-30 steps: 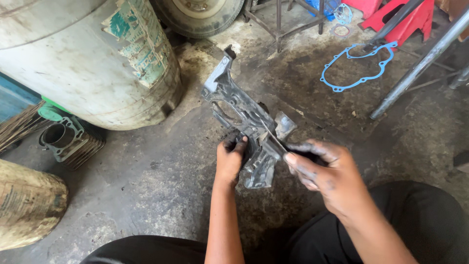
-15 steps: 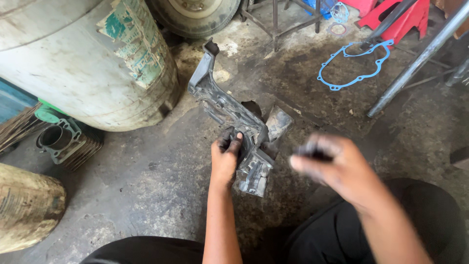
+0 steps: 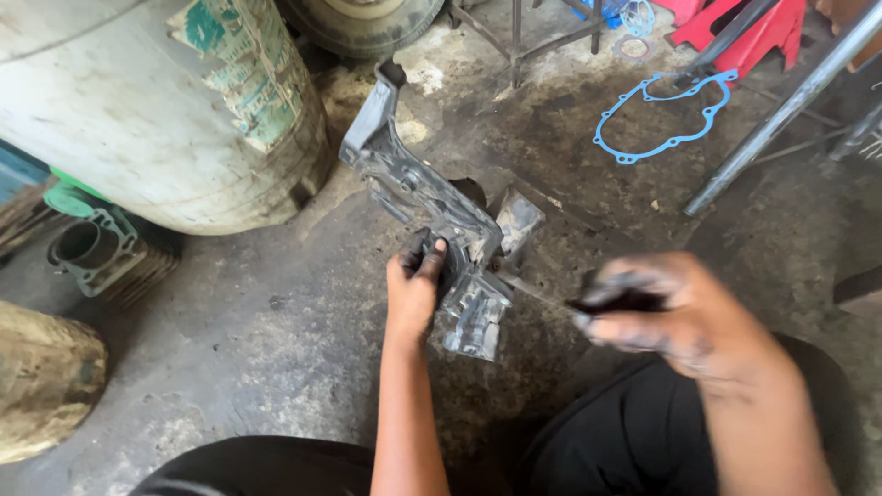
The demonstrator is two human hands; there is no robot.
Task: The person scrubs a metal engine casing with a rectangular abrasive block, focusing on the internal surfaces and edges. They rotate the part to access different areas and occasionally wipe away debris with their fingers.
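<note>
Head view: left hand (image 3: 415, 280) clamps a grey engine casing (image 3: 432, 207), held tilted above the floor (image 3: 276, 321). Right hand (image 3: 675, 317), blurred, grips a thin blade tool (image 3: 537, 292), tip touching the casing just right of the left hand's hold.

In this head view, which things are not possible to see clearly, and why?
- Right hand: blurred by motion; its thin tool is too smeared to identify.
- Metal casing: the left hand covers its middle.
- Large drum: cut off by the top and left edges.
- Tyre: cut off by the top edge.
</note>
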